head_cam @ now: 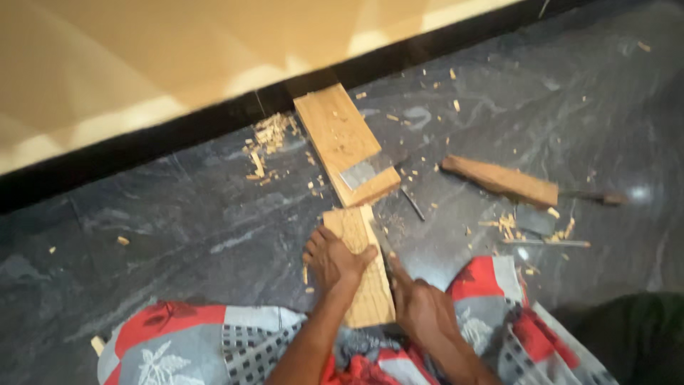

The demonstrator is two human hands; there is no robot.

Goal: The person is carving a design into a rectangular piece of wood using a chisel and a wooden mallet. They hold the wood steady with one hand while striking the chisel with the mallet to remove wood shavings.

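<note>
Plank [363, 274] pinned flat under my left hand [333, 258], right hand [420, 308] gripping a blade [383, 251] that could slip toward those spread fingers [318, 242]

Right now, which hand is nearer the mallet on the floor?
Right. The right hand is at the carved board's right edge, on the mallet's side. The left hand rests on the board's left side, farther from it.

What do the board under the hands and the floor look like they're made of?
Board: pale, unfinished wood, apparently; grain lines show, and chips lie scattered around it. Floor: dark grey polished stone, probably; pale veining and glossy reflections. Left hand presses the board.
</note>
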